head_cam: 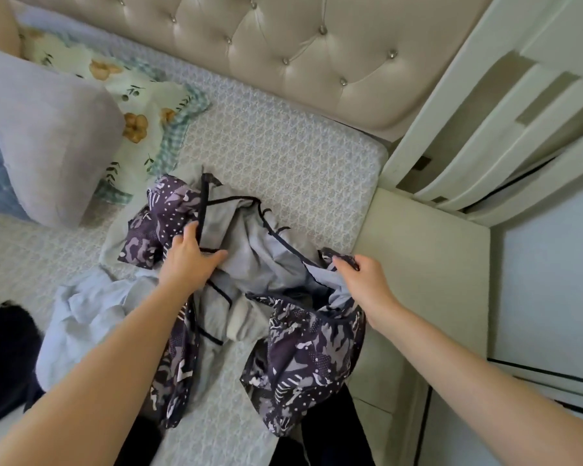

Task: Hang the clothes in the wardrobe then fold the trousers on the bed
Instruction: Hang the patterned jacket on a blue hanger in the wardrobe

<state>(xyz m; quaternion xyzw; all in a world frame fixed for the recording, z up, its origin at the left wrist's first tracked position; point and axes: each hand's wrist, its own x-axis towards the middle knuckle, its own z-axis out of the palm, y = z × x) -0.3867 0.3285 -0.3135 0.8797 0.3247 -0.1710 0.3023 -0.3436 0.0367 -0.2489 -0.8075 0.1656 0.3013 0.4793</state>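
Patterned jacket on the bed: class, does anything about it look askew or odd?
The patterned jacket lies crumpled and partly inside out on the bed, grey lining showing. The left hand and right hand grip its edges.

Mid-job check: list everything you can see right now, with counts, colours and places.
jacket: one, purple patterned with grey lining, crumpled on bed, centre
blue garment: one, light blue, on bed left of jacket
dark garment: one, black, lower left edge
grey pillow: one, grey, upper left
floral pillow: one, pale green with orange flowers, beside grey pillow
headboard: one, beige tufted, top
bed: one, pale patterned cover, under the clothes
cabinet: one, cream, right of bed
left grip: one, holding jacket's black trim
right grip: one, pinching jacket's patterned edge
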